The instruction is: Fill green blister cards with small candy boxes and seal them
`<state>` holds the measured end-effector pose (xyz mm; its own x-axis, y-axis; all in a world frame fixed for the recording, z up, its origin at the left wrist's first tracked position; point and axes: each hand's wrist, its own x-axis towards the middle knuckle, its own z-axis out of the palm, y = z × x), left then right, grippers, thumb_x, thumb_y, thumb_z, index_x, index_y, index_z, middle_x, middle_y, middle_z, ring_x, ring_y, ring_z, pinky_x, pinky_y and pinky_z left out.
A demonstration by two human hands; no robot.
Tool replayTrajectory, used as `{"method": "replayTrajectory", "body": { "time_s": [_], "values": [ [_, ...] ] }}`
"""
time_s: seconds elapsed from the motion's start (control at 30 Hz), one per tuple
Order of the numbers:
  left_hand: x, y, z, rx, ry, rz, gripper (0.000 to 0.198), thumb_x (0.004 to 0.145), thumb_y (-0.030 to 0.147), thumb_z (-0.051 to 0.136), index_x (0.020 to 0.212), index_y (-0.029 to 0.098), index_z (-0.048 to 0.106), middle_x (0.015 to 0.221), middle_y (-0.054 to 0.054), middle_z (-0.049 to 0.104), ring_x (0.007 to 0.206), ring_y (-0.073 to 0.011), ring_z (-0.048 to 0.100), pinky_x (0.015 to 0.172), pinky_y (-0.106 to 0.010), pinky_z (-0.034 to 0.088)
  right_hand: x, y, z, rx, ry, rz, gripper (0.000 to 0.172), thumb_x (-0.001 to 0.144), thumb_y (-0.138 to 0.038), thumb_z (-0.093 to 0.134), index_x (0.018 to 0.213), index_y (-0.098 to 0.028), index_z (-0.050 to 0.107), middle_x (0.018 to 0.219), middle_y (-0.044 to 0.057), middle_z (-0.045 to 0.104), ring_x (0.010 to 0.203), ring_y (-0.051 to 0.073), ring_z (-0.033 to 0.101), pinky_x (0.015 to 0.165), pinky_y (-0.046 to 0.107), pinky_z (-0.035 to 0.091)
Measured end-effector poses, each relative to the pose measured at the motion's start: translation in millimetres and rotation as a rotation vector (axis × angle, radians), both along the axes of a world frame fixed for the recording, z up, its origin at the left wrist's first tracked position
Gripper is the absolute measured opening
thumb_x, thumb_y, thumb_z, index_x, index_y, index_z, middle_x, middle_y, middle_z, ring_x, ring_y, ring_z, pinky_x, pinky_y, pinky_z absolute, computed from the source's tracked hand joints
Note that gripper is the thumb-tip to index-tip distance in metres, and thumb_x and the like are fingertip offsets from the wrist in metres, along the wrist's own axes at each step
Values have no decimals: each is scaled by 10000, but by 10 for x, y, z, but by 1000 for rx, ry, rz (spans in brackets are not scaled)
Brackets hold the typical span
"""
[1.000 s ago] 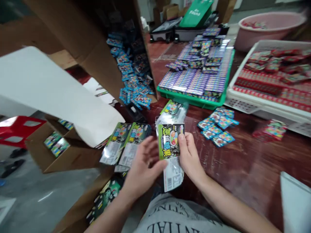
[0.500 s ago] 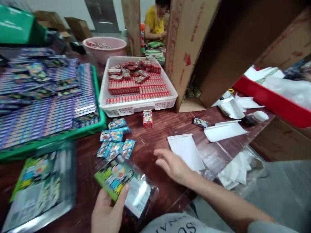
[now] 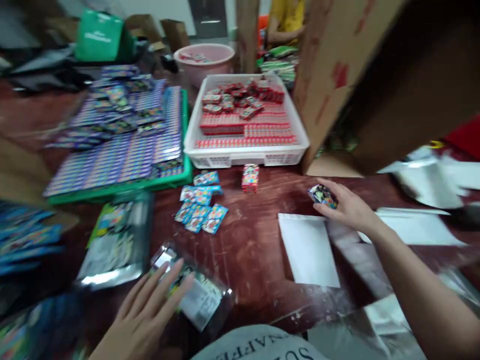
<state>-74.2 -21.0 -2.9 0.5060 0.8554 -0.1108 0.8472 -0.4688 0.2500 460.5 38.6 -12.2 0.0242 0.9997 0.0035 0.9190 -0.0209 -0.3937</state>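
Pouch (image 3: 201, 302) lay on the counter (image 3: 255, 250) beneath our left grip (image 3: 140, 320), spread and unclenched, while our right grip (image 3: 347, 204) pinched a packet (image 3: 322, 195) that a slack hold could have dropped.

Clear pouch (image 3: 201, 301) lies flat, dark packet (image 3: 321, 195) seemingly tilted.
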Motion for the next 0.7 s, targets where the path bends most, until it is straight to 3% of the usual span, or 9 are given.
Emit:
{"method": "replayTrajectory", "body": {
  "time_s": [0.07, 0.13, 0.2, 0.3, 0.4, 0.5, 0.6, 0.7],
  "values": [
    [87, 124, 45, -221, 43, -161, 1061, 531, 203, 852, 1486, 467, 473, 1613, 4, 414, 1511, -396, 323, 1256, -603, 116, -522, -29, 31, -38, 125, 91, 680, 857, -527, 640, 1427, -206, 457, 1248, 134, 680, 1053, 300, 683, 871, 382, 515],
    [209, 324, 89, -372, 22, -209, 961, 566, 213, 870, 1445, 422, 542, 1552, -20, 507, 1504, -367, 348, 1261, -592, 10, -1075, -94, 34, -181, 205, 126, 643, 859, -550, 619, 1361, -186, 449, 967, 92, 736, 786, 265, 706, 671, 344, 501],
    [363, 563, 140, -419, -14, -219, 983, 508, 354, 936, 1423, 359, 576, 1517, -75, 545, 1485, -383, 368, 1259, -579, 0, -1574, -147, -2, -315, 182, 168, 613, 864, -560, 592, 1302, -155, 448, 809, 80, 725, 678, 277, 693, 587, 342, 450],
    [634, 942, 185, -259, -31, -308, 943, 615, 430, 900, 1467, 302, 518, 1583, -109, 459, 1483, -396, 344, 1238, -578, 108, -2054, -120, -98, -390, 37, 159, 601, 901, -572, 536, 1257, -94, 457, 815, 163, 740, 742, 352, 725, 609, 380, 451],
    [883, 1307, 132, -53, 33, -404, 885, 700, 209, 822, 1504, 240, 452, 1591, -128, 438, 1438, -390, 390, 1197, -567, 210, -2138, -30, -144, -392, -122, 137, 663, 945, -631, 466, 1249, -42, 486, 846, 236, 739, 808, 420, 732, 661, 445, 488],
    [1043, 1560, 45, -46, 128, -472, 942, 647, 125, 787, 1517, 180, 428, 1487, -161, 530, 1318, -377, 496, 1141, -516, 324, -1977, 12, -112, -330, -168, 219, 808, 865, -742, 544, 1303, -63, 518, 1028, 266, 727, 968, 455, 701, 752, 522, 524],
    [1105, 1601, 22, -71, 80, -481, 936, 660, 147, 749, 1531, 187, 410, 1419, -159, 539, 1252, -356, 538, 1086, -461, 406, -1769, 10, -105, -189, -61, 465, 952, 731, -671, 751, 1478, -169, 441, 1444, 221, 556, 1262, 443, 548, 950, 566, 499],
    [1119, 1439, -4, -99, -194, -416, 1002, 720, 231, 736, 1599, 218, 256, 1491, -145, 417, 1273, -319, 536, 1068, -407, 452, -1617, -5, -155, -146, 28, 629, 864, 753, -494, 783, 1502, -224, 446, 1474, 142, 539, 1281, 381, 511, 1058, 534, 446]
  ]
}}
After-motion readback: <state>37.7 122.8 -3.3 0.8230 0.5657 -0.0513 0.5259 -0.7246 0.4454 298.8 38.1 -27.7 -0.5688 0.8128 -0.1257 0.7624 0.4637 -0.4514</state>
